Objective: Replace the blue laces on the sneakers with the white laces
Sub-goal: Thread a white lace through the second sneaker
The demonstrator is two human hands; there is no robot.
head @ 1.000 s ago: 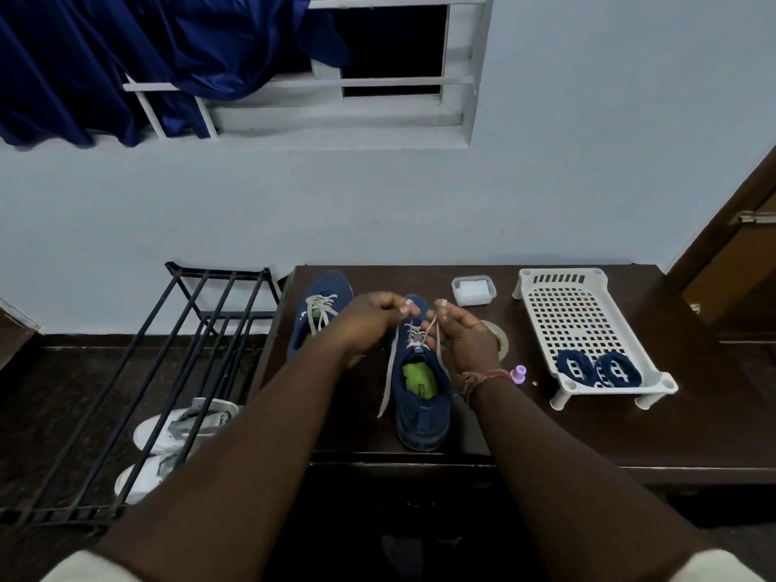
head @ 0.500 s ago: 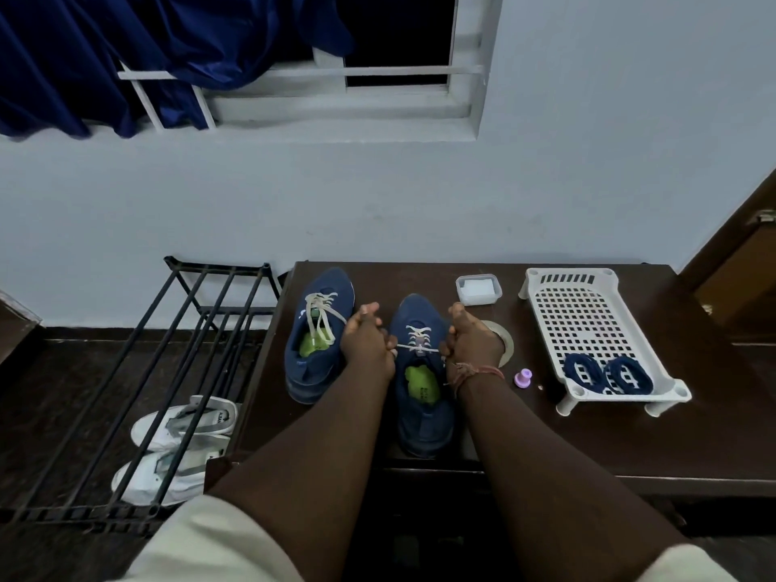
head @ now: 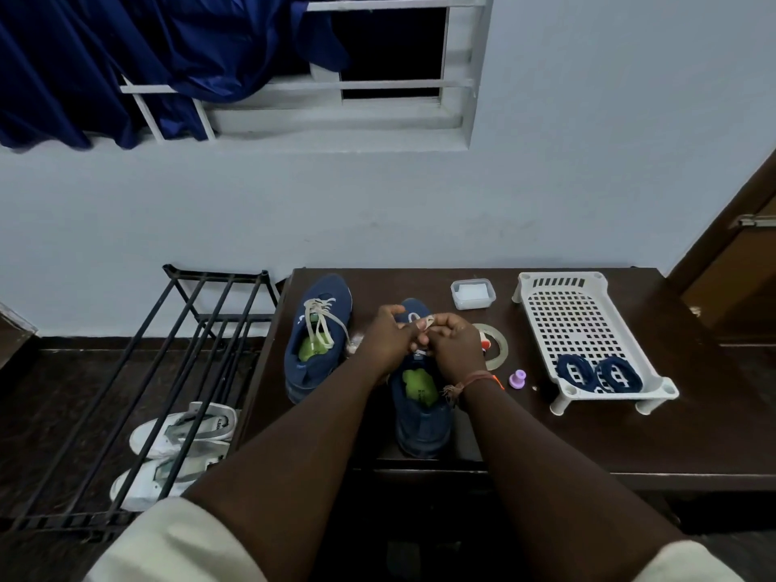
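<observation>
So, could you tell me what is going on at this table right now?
A person is lacing the right-hand blue sneaker on the table. Both hands, left hand and right hand, pinch its white lace. The left-hand sneaker already has white laces. Two coiled blue laces lie in the white tray.

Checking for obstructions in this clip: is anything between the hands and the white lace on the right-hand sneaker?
Nothing visible does. The left hand and right hand already pinch the white lace above the near sneaker. The tape roll lies off to the side.
</observation>
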